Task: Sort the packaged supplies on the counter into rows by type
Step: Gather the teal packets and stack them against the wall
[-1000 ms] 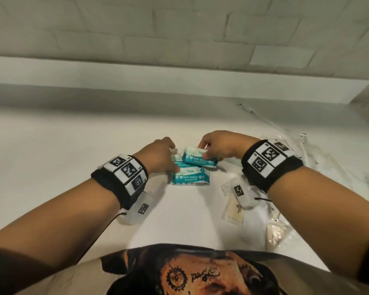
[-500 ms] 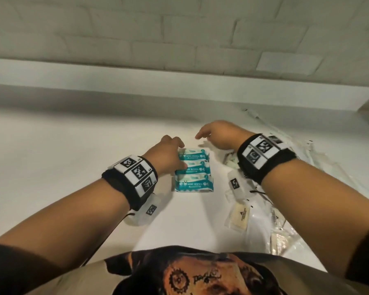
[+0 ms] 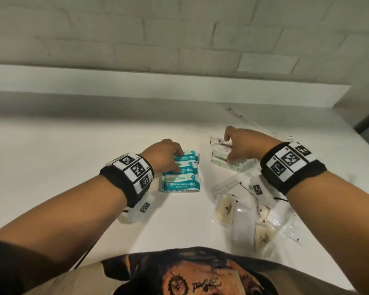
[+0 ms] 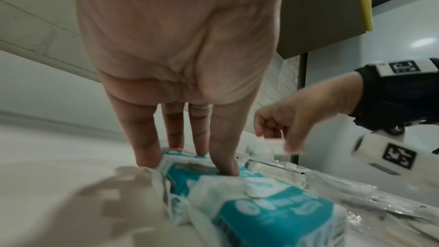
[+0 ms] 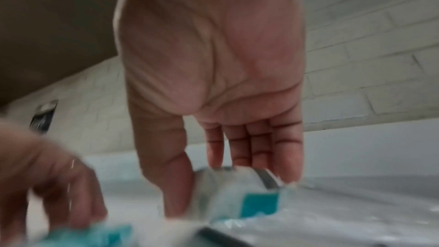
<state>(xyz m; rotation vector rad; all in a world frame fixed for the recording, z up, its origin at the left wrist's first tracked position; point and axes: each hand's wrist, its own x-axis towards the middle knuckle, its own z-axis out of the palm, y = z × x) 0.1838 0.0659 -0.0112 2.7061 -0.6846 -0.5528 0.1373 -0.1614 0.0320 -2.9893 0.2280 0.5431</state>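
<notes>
Three teal mini wipes packs [image 3: 181, 184] lie in a column, one behind another, on the white counter [image 3: 73, 167]. My left hand [image 3: 176, 165] presses straight fingers [image 4: 224, 166] on the middle and far packs [image 4: 261, 213]. To the right, my right hand [image 3: 229, 146] is over a small heap of clear packets [image 3: 222, 161]. In the blurred right wrist view its thumb [image 5: 175, 194] and fingers pinch a clear packet [image 5: 237, 185] with a teal patch.
A loose pile of clear bags holding cream-coloured pieces [image 3: 227, 209] lies near the front right. Long thin wrapped items [image 3: 243, 118] trail toward the back right. The brick wall [image 3: 179, 39] closes the far side, and the counter ends at the right edge [image 3: 362, 143].
My right hand set the third wipes pack at the far end of the column, let go and moved right onto the clear packets. My left hand stayed on the wipes.
</notes>
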